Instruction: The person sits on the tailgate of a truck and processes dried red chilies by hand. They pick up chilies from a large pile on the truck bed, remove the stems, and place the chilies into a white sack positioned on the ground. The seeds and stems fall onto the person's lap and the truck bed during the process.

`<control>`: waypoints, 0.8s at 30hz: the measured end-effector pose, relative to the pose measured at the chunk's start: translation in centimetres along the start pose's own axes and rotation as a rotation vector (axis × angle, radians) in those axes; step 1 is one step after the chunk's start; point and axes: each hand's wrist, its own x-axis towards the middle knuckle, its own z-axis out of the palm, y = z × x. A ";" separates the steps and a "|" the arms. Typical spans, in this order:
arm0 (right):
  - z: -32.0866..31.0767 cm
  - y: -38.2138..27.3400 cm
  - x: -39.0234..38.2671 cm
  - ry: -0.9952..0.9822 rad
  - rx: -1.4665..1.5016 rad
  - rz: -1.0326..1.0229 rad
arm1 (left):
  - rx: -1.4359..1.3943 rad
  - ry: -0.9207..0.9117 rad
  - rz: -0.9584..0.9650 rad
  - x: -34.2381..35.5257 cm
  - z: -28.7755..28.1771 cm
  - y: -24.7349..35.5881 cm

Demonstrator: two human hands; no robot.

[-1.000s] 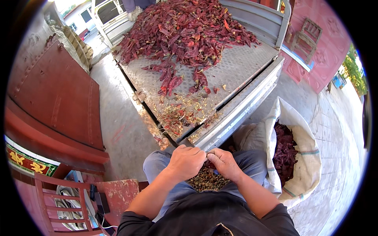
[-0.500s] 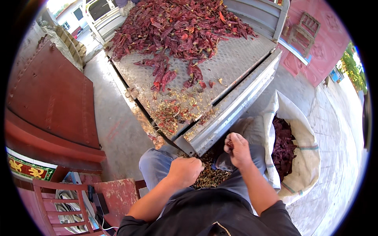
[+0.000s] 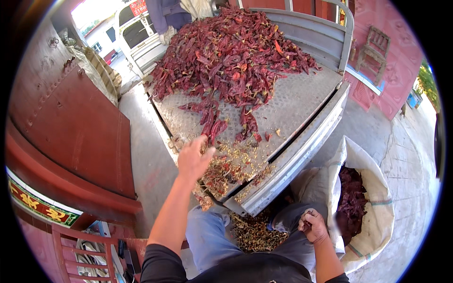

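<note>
My left hand [image 3: 193, 158] reaches over the near corner of the truck bed, open, its fingers stretched toward a few loose dried red chilies [image 3: 218, 129] at the front of the pile. Whether the fingertips touch one I cannot tell. My right hand [image 3: 313, 226] is curled closed above my right thigh, beside a white woven sack [image 3: 380, 228]. Something dark shows between its fingers, too small to name. Dark red chilies [image 3: 351, 203] lie inside the sack. A blurred dark shape [image 3: 340, 220] is at the sack's near rim.
A big heap of dried chilies [image 3: 231, 56] covers the far part of the metal truck bed [image 3: 302, 92]. Seeds and stems [image 3: 226, 165] litter its near corner, and more scraps [image 3: 257, 231] lie between my legs. Another person's gloved hand [image 3: 167, 35] is behind the heap. A red chair [image 3: 85, 254] stands left.
My left hand has gone from my lap up and forward to the loose chilies, and its fingers have opened. My right hand has moved right and back, nearer the sack. The view has tilted up.
</note>
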 end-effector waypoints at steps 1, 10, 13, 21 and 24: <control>0.6 0.2 0.4 0.010 0.006 0.009 | 0.091 0.028 -0.047 1.8 0.5 -1.4; 0.0 0.9 0.9 0.014 -0.026 0.016 | -0.071 -0.264 -0.128 3.1 3.1 2.2; 0.7 0.7 1.3 0.044 -0.078 0.034 | -0.168 -0.096 0.008 0.9 2.9 1.6; 6.0 -0.4 2.3 0.039 -0.264 -0.124 | -0.988 -0.049 -0.230 -1.6 -0.9 5.1; 13.7 -2.4 2.1 -0.067 -0.288 -0.256 | -0.855 -0.329 -0.337 -5.3 -2.5 10.2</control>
